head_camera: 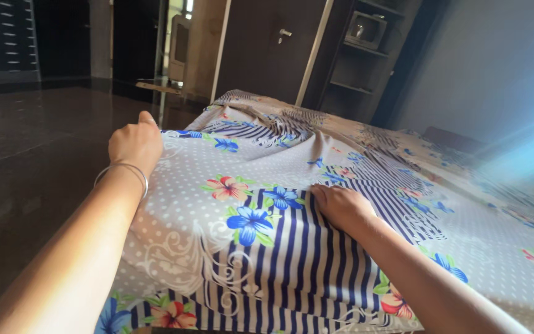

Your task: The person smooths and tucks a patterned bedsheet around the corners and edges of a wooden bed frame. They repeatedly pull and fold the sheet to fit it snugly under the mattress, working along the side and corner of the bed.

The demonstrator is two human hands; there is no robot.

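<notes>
Bedsheet (292,247), soft, floral-striped, wrinkled

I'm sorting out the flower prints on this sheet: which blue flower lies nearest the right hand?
The blue flower just left of the right hand, at the striped panel's top edge. The bigger blue one sits lower and farther left.

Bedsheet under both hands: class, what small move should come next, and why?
Probably draw the left hand outward along the edge. It grips the bedsheet at the bed's side, the right hand presses the cloth flat, and wrinkles bunch beyond them.
</notes>
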